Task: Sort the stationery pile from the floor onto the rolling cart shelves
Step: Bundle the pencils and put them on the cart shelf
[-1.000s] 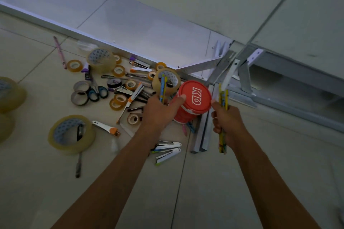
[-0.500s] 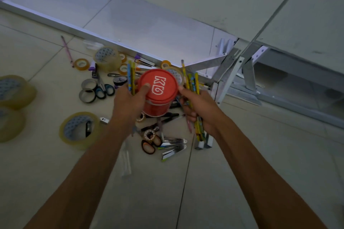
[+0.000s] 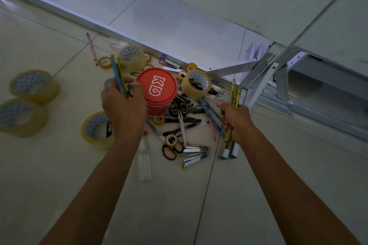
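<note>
My left hand point(image 3: 123, 111) grips the side of a red tub point(image 3: 157, 87) with a white-lettered lid, just above the stationery pile. The same hand pinches a few blue and green pencils point(image 3: 118, 74) that stick up beside the tub. To the right, my right hand point(image 3: 237, 119) holds a bundle of yellow and blue pencils point(image 3: 234, 93) upright, clear of the tub. Under both hands, pens, black scissors point(image 3: 180, 109), orange scissors point(image 3: 171, 149) and staplers point(image 3: 196, 155) lie on the floor.
Large clear tape rolls sit on the tiles at left point(image 3: 33, 85) and below my left hand point(image 3: 95, 129), another one point(image 3: 196, 83) right of the tub. A pink pencil point(image 3: 92, 48) lies far left. A grey metal frame point(image 3: 258, 77) stands at the right.
My right hand has left the tub's lid and moved right with its pencils. My left hand has carried the tub slightly left and away from me.
</note>
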